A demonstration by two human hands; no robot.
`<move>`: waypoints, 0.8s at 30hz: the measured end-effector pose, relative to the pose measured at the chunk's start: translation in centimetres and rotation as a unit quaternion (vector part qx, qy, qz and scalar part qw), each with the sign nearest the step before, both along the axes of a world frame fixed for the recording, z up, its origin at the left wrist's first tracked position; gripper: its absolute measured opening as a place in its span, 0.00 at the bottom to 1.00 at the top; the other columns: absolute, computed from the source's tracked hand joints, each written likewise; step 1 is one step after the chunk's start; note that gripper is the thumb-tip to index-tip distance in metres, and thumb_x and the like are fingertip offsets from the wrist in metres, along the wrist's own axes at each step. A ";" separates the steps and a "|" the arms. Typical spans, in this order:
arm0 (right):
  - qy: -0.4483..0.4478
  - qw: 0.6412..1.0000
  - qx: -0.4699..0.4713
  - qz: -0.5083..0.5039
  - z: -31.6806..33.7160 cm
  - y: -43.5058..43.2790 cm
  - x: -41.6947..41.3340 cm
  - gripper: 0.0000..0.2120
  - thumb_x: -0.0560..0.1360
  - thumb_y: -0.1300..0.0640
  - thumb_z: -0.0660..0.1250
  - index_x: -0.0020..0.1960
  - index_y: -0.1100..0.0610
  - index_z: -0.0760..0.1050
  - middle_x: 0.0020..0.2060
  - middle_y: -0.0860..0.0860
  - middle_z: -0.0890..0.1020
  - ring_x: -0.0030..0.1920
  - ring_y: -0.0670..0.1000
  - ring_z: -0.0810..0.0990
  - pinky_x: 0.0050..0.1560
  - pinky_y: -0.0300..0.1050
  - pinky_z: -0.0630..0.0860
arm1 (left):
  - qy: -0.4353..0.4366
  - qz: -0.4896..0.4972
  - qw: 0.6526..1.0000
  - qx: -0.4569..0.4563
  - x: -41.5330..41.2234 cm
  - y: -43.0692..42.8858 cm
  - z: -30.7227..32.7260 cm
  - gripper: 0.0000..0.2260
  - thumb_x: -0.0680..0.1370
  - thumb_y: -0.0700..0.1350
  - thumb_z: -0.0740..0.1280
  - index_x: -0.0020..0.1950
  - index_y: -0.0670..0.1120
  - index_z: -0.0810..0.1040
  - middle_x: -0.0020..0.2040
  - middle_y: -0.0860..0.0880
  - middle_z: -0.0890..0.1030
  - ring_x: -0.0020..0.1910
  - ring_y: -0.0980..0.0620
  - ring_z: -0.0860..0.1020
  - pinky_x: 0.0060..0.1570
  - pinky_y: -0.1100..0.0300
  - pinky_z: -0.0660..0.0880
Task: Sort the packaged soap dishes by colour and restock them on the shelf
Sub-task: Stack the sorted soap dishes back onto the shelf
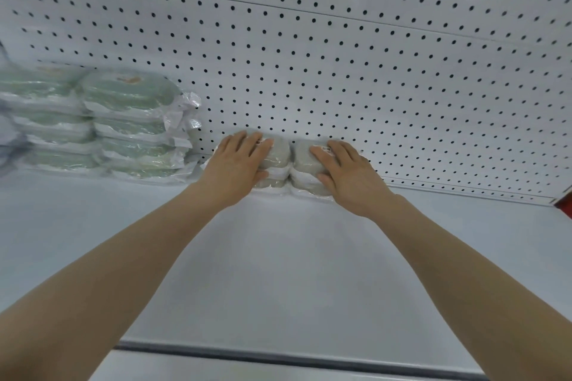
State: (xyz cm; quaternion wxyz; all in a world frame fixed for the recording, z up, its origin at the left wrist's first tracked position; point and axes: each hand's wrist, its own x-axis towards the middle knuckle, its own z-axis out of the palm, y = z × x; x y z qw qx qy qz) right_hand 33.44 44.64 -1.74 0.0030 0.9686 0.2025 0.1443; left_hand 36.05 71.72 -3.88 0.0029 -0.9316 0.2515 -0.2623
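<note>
Nearest, the white metal shelf (278,257) runs bare from its front lip to the hands. Both forearms reach across it. The left hand (238,161) lies on one low stack of grey soap dishes in clear plastic wrap (277,153), and the right hand (346,176) lies on a matching grey stack (305,161) just beside it. The fingers (244,141) of each hand are laid nearly straight over the top pack with the thumb against the front face. They are released rather than clenched, likely squaring the two piles against the white perforated back panel (340,56). Further left, well apart from the grey pair, taller stacks of pale green wrapped soap dishes (130,120) stand against the same panel, which keeps the colours separate.
</note>
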 end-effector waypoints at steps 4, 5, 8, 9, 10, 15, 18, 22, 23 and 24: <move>0.001 0.999 -0.032 -0.017 1.0 0.1 -0.5 0.27 0.78 0.41 0.45 0.73 0.51 0.65 0.66 0.58 0.71 0.67 0.61 0.69 0.55 0.58 0.73 | 0.025 0.030 0.999 0.010 -0.9 -0.6 1.1 0.29 0.74 0.50 0.72 0.72 0.42 0.69 0.69 0.39 0.71 0.67 0.34 0.69 0.67 0.38 0.63; 0.000 0.999 -0.039 -0.021 1.3 0.1 -0.7 0.29 0.78 0.40 0.44 0.73 0.51 0.65 0.65 0.57 0.71 0.66 0.61 0.69 0.56 0.58 0.72 | 0.030 0.032 0.999 0.008 -1.3 -0.9 1.4 0.28 0.75 0.50 0.71 0.72 0.42 0.68 0.71 0.39 0.70 0.69 0.34 0.67 0.69 0.38 0.59; -0.007 0.999 -0.038 -0.022 2.0 -0.6 -2.3 0.32 0.77 0.39 0.42 0.73 0.52 0.66 0.64 0.56 0.73 0.64 0.60 0.72 0.57 0.57 0.71 | 0.029 0.013 0.999 -0.015 -3.3 -2.5 2.2 0.25 0.76 0.48 0.70 0.71 0.42 0.70 0.71 0.40 0.70 0.70 0.37 0.67 0.71 0.41 0.57; -0.011 0.999 -0.034 -0.018 2.2 -1.1 -3.0 0.31 0.77 0.40 0.43 0.73 0.52 0.66 0.64 0.56 0.73 0.63 0.60 0.72 0.57 0.57 0.72 | 0.024 0.000 0.999 -0.021 -4.2 -3.1 2.5 0.24 0.75 0.47 0.71 0.69 0.41 0.72 0.68 0.39 0.72 0.68 0.37 0.69 0.69 0.42 0.61; -0.011 0.999 -0.034 -0.015 2.2 -1.8 -3.9 0.30 0.78 0.41 0.45 0.73 0.54 0.67 0.64 0.57 0.73 0.63 0.61 0.73 0.57 0.57 0.72 | 0.016 -0.012 0.999 -0.028 -5.1 -3.8 2.6 0.22 0.75 0.46 0.72 0.67 0.41 0.74 0.66 0.39 0.75 0.66 0.37 0.72 0.67 0.42 0.65; -0.041 0.998 -0.043 -0.008 2.2 -7.0 -9.6 0.24 0.81 0.49 0.60 0.74 0.59 0.66 0.68 0.59 0.72 0.68 0.62 0.70 0.64 0.59 0.68 | -0.009 -0.041 0.997 -0.060 -11.2 -8.4 2.6 0.19 0.75 0.46 0.71 0.64 0.42 0.77 0.61 0.41 0.79 0.60 0.38 0.76 0.59 0.45 0.75; -0.042 0.998 -0.054 -0.011 1.9 -11.3 -14.6 0.25 0.81 0.49 0.60 0.74 0.62 0.66 0.68 0.59 0.72 0.69 0.62 0.69 0.67 0.59 0.67 | -0.017 -0.057 0.995 -0.078 -15.7 -12.2 2.4 0.18 0.76 0.46 0.71 0.64 0.42 0.77 0.61 0.42 0.79 0.59 0.39 0.76 0.56 0.46 0.76; -0.061 0.997 -0.053 -0.020 0.9 -17.7 -21.7 0.24 0.80 0.50 0.61 0.70 0.65 0.70 0.62 0.62 0.77 0.64 0.65 0.74 0.63 0.61 0.72 | -0.010 -0.089 0.990 -0.109 -22.2 -18.3 1.5 0.18 0.76 0.47 0.70 0.65 0.43 0.77 0.61 0.43 0.79 0.60 0.41 0.76 0.58 0.48 0.75; -0.066 0.996 -0.050 -0.024 0.3 -19.4 -23.6 0.25 0.80 0.49 0.60 0.68 0.66 0.71 0.60 0.62 0.78 0.63 0.65 0.75 0.61 0.61 0.74 | -0.007 -0.098 0.988 -0.120 -23.9 -19.9 1.1 0.18 0.76 0.47 0.70 0.65 0.44 0.77 0.61 0.44 0.79 0.60 0.41 0.76 0.58 0.48 0.75; -0.073 0.996 -0.044 -0.028 -0.2 -21.0 -25.5 0.26 0.79 0.48 0.58 0.67 0.66 0.72 0.59 0.62 0.79 0.61 0.65 0.76 0.60 0.61 0.75 | -0.003 -0.106 0.985 -0.135 -25.7 -21.6 0.6 0.18 0.76 0.46 0.70 0.65 0.44 0.77 0.61 0.45 0.79 0.61 0.42 0.76 0.57 0.49 0.75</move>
